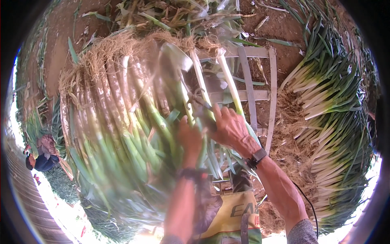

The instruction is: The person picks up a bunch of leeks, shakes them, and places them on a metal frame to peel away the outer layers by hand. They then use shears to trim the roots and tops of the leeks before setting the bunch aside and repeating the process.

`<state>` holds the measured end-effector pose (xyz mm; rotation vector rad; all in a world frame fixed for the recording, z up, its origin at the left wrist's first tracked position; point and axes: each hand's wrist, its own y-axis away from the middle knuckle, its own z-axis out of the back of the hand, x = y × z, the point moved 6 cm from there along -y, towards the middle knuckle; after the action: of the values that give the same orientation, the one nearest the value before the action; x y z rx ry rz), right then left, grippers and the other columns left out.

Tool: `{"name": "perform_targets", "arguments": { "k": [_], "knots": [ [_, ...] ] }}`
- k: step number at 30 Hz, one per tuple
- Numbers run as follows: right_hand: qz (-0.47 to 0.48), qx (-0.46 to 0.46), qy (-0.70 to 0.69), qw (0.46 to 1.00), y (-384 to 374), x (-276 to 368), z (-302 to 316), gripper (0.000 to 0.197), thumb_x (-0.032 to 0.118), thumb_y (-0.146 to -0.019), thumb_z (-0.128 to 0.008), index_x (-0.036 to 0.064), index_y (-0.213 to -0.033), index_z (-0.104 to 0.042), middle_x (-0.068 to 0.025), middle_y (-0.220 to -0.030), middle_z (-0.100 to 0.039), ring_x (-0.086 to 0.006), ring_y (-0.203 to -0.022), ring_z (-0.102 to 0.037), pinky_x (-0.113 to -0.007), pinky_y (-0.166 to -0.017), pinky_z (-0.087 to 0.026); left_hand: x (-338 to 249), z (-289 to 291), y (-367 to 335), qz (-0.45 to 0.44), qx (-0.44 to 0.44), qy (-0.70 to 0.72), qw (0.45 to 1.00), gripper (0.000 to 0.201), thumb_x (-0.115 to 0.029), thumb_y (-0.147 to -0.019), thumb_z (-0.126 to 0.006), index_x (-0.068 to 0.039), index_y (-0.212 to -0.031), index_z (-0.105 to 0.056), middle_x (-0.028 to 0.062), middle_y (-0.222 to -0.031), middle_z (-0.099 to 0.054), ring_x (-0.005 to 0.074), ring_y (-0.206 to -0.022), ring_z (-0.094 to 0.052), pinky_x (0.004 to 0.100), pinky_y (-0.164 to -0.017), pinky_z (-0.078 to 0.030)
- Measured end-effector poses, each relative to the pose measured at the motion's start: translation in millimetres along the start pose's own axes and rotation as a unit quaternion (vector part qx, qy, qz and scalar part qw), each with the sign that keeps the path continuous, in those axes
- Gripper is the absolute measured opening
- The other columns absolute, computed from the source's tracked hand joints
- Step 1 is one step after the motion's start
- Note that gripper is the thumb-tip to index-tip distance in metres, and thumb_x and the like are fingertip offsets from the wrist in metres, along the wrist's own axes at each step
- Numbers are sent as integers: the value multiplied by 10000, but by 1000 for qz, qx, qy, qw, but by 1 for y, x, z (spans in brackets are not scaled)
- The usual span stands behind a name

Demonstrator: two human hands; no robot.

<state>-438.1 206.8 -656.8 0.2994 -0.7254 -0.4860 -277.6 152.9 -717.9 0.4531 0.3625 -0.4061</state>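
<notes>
My left hand, smeared by motion, closes around the green part of a long green onion. Close beside it on the right, my right hand is curled with its knuckles up. A thin dark metal tool with a curved end juts from that hand's fingers toward the onion; its kind is unclear. Two trimmed white-stemmed onions lie near my hands, one a bare stalk on the slatted rack. To the left spreads a thick row of unpeeled green onions, soil-stained, roots pointing away from me.
The metal rack has flat bars under the onions. Cleaned onions are piled along the right, leaves outward. Loose roots litter the soil between. Peeled leaf scraps heap at the far side. A yellow and green sack covers my lap.
</notes>
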Motion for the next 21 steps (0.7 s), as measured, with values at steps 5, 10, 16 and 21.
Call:
{"name": "perform_targets", "arguments": {
  "k": [5,10,16,21],
  "knots": [
    [-36,30,-3,999,-29,-16,1,465,222,-803,-706,-21,-1137,-492,-196,-928,-608,-313,-775,-634,-427,-661,-529,-13,-25,-18,166,27,116,979,336,-139,-862,-680,46,-1121,-572,258,-1078,-660,429,-1016,-634,452,-886,-501],
    [-9,5,43,999,-24,-4,0,472,260,-808,-707,-19,-1126,-498,-215,-974,-617,-341,-856,-646,-436,-685,-537,0,-29,-25,72,18,56,996,277,-156,-869,-641,46,-1054,-595,268,-1045,-663,433,-1008,-635,468,-880,-499],
    [-75,93,16,993,-4,9,8,490,290,-834,-700,-29,-1142,-491,-217,-968,-625,-305,-810,-662,-389,-627,-533,1,-15,-22,69,-64,41,995,282,-187,-842,-634,39,-1010,-629,279,-1007,-663,446,-956,-631,477,-855,-499],
    [-99,34,14,994,-23,-11,14,397,260,-895,-629,-32,-1132,-504,-171,-874,-624,-228,-660,-621,-329,-528,-503,-28,-3,-32,132,50,96,985,338,-250,-828,-674,41,-994,-629,277,-967,-670,447,-923,-640,482,-840,-498]
  ]
}}
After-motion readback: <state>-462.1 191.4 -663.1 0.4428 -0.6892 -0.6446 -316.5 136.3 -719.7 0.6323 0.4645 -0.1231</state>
